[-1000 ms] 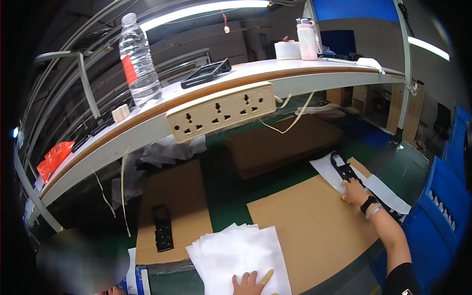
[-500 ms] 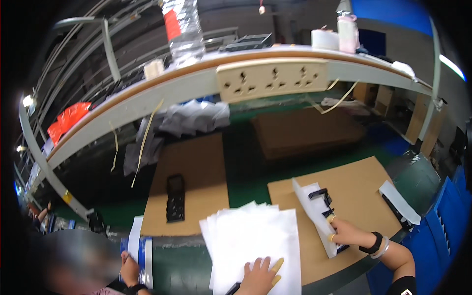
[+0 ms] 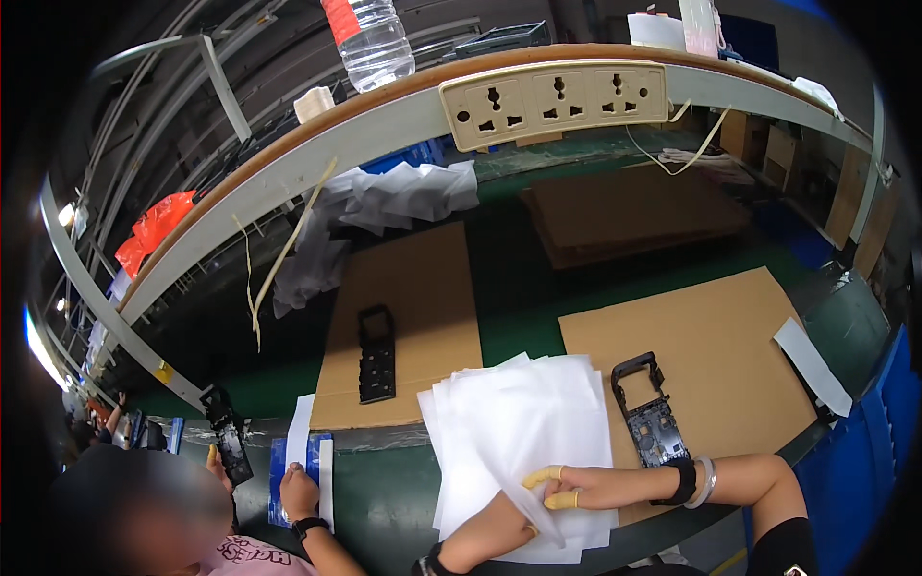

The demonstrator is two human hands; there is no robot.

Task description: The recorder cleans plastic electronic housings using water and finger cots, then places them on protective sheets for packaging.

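A stack of thin white sheets [image 3: 480, 432] lies fanned on the bench in front of me. My right hand [image 3: 567, 488], with yellow finger cots, pinches a curled-up top sheet. Close by on the left, my left hand [image 3: 504, 530] has its fingers bent against the same curled sheet, which partly hides them. Right of the stack, a black plastic frame [image 3: 653, 422] with a rectangular opening at its far end lies uncovered on a cardboard sheet [image 3: 711, 336]; my right forearm passes over its near end.
Another black frame [image 3: 376, 355] rests on a cardboard sheet [image 3: 423, 288] farther left. At left, a co-worker holds a black frame [image 3: 229, 442] and touches a white strip on a blue pad [image 3: 279, 490]. A shelf with a socket strip [image 3: 557, 101] spans the bench; blue bins [image 3: 864, 461] stand right.
My right hand has left the frame on the right and moved to the stack. The white sheet that was over that frame is off it. My left hand's fingers went from spread to bent.
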